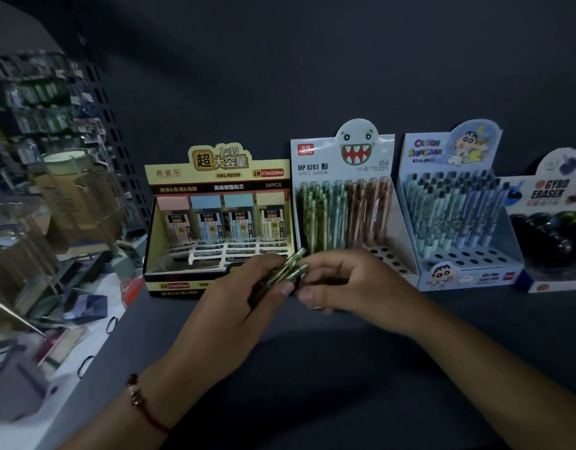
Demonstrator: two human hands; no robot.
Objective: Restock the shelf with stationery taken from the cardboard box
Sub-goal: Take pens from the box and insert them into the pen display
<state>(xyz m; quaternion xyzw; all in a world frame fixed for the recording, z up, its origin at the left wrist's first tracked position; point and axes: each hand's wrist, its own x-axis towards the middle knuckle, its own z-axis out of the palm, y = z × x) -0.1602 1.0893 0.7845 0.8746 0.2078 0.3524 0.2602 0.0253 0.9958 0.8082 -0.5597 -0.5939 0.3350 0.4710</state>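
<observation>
- My left hand (pixel 247 287) grips a small bunch of green translucent mechanical pencils (pixel 285 271), fingers curled round the barrels, tips pointing up and to the right.
- My right hand (pixel 342 284) pinches the same bunch near its upper end, thumb and fingertips touching the pencils right beside my left thumb.
- Both hands are low over the dark grey shelf surface (pixel 345 368), just in front of the display boxes.
- Directly behind my hands: white monster-face pencil display box (pixel 342 157), marked MP 8283. Back rows hold green, teal and brown pencils upright; front holes open.
- Left of it, touching: yellow-and-black lead refill display box (pixel 215 177), four refill cases in the back row, white grid in front.
- Right of it: pale blue cartoon pen display box (pixel 449 151), back rows filled with blue pens, front holes open.
- Far right: blue-and-white eraser display box (pixel 552 190), labelled GYRO ERASER, dark round erasers inside.
- Red beaded bracelet (pixel 140 401) on my left wrist.
- Left edge is blurred clutter; can't tell whether the cardboard box is in there.
</observation>
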